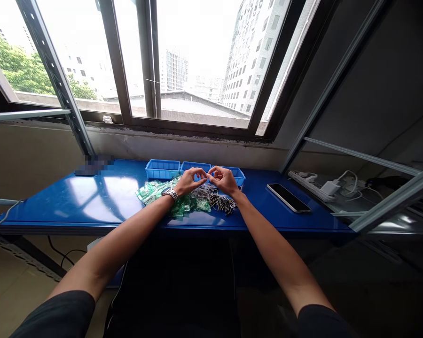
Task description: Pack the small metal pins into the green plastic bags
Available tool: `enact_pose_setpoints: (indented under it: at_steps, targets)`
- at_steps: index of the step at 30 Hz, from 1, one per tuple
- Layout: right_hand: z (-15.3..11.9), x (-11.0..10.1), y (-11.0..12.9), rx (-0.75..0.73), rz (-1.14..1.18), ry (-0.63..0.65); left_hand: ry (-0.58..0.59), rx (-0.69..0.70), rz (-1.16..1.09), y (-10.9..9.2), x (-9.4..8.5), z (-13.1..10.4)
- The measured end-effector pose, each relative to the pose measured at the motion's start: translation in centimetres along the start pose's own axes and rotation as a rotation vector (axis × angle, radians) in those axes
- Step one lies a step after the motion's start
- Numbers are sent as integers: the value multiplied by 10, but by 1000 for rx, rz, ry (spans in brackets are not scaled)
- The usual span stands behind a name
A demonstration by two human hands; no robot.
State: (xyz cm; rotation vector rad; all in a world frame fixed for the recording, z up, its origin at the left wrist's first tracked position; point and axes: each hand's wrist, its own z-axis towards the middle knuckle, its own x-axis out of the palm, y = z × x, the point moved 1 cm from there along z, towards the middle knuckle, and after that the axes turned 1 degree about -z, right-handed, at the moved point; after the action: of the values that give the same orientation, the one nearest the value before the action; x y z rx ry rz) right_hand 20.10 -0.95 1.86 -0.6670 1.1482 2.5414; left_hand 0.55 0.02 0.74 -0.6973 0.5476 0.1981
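Left hand (189, 180) and right hand (224, 180) meet fingertip to fingertip above dark pins (221, 202) and green bags (183, 201) on blue table (91, 197); pinched item too small to tell.

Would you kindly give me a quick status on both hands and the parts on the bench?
Left hand and right hand raised, fingertips pinched together; item between them too small to tell. Dark pins and green bags piled beneath. Blue trays behind, phone right.

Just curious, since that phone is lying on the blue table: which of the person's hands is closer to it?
The right hand. It is raised over the pile of small dark parts, with the phone off to its right. The left hand is farther away, on the right hand's other side.
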Motion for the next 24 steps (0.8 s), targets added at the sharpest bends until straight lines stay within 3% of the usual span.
enact_pose_setpoints:
  at_steps: [6, 15, 24]
  targets:
    - [0, -4, 0, 14, -5, -3, -58, -18, -20, -3, -3, 1]
    - [1, 2, -8, 23, -41, 121, -88, -16, -40, -3, -3, 1]
    - [0, -4, -4, 28, -33, 26, -94, -25, -36, -3, -3, 1]
